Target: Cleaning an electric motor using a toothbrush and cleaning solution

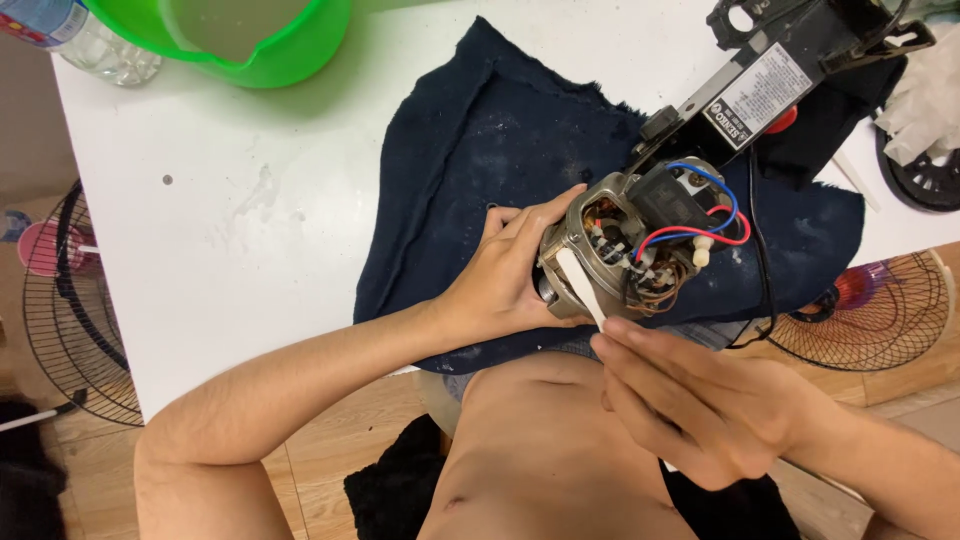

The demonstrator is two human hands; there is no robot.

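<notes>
Fan motor [625, 245]: bare metal housing with copper windings showing and red, blue and black wires looped over its top; it lies on a dark blue cloth [480, 170] at the near edge of the white table [200, 200], joined to a black bracket with a label [770, 80] that runs up to the right.
Left hand [505, 275]: wrapped around the motor's left end, fingers curled over the rim, holding it firmly.
Right hand [690, 400]: fingers pinched narrow on the lower end of a white plastic stick [582, 290], whose upper end lies against the motor housing.
Hidden: the motor's left face sits under the left hand; the stick's lower end is lost among the right fingers; whether its tip goes into the housing cannot be told.
Cut off: the black bracket leaves the top edge; a clear plastic bottle [80, 40] shows only its lower part at the top left corner.
Containers: a green plastic jug [260, 45], cut by the top edge, has a pale inside; its contents cannot be made out.
Floor: wire fan guards lie at the left [70, 310] and the right [880, 310] of the table.
</notes>
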